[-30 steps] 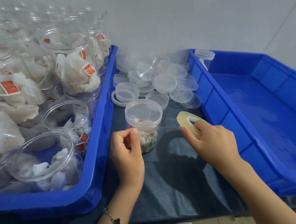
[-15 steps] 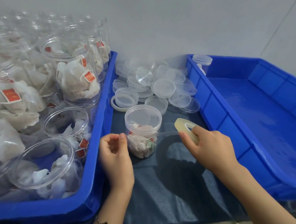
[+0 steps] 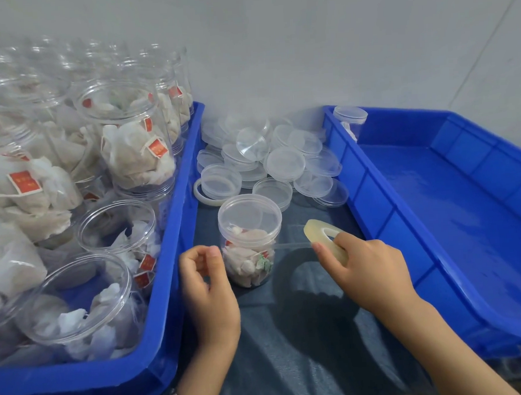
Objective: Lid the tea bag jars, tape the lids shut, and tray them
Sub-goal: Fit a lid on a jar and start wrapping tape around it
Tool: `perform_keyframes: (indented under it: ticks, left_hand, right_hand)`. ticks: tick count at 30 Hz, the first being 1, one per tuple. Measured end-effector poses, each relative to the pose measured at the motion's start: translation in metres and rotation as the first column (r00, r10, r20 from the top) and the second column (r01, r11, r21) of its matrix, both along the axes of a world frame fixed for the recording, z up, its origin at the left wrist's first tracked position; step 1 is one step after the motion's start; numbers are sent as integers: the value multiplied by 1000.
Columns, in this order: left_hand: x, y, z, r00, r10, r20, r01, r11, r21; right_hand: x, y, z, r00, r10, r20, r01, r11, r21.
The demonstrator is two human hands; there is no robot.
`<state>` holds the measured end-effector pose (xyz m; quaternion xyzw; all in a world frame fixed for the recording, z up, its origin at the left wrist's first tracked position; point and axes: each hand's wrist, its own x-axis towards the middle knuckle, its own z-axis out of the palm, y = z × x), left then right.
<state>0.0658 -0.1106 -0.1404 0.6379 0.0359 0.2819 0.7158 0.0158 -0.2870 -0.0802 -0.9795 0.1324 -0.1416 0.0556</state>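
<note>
A small clear jar of tea bags (image 3: 249,246) with its clear lid on stands on the dark cloth (image 3: 306,346) between two blue trays. My right hand (image 3: 365,270) grips a yellowish tape roll (image 3: 321,233) just right of the jar. A thin clear strip of tape (image 3: 292,245) runs from the roll to the jar's side below the lid. My left hand (image 3: 208,287) is close to the jar's left side, its thumb and fingertips pinched together at the strip's height, apparently on the tape's end.
The left blue tray (image 3: 188,177) is packed with open jars of tea bags (image 3: 116,229). The right blue tray (image 3: 370,191) holds one lidded jar (image 3: 350,121) in its far corner. Loose clear lids (image 3: 284,163) are piled behind the jar, with a whitish ring (image 3: 198,194) beside them.
My left hand has left the jar's front and drawn back to its left side with the fingers pinched. The right hand keeps the roll to the right, the strip staying taut.
</note>
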Motion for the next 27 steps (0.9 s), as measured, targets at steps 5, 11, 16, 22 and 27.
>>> perform_keyframes:
  ticks: [5,11,16,22,27]
  left_hand:
    - [-1,-4,-1,999,-38,-29,40,995,96]
    - [6,-3,6,993,-43,-114,42,999,-7]
    - [2,-1,-4,977,-157,-142,170,982,83]
    - [22,-8,5,939,-271,-211,326,897,297]
    - [9,1,14,897,-381,-223,427,879,214]
  right_hand:
    - [1,1,1,1000,9,18,-9,1000,17]
    - [1,-1,1,1000,10,-5,-10,1000,-14]
    - [1,-1,1,1000,17,-8,-16,1000,11]
    - [2,-6,11,990,83,-117,-88,995,-37]
    - [8,-16,31,992,46,-115,-59,992,-108]
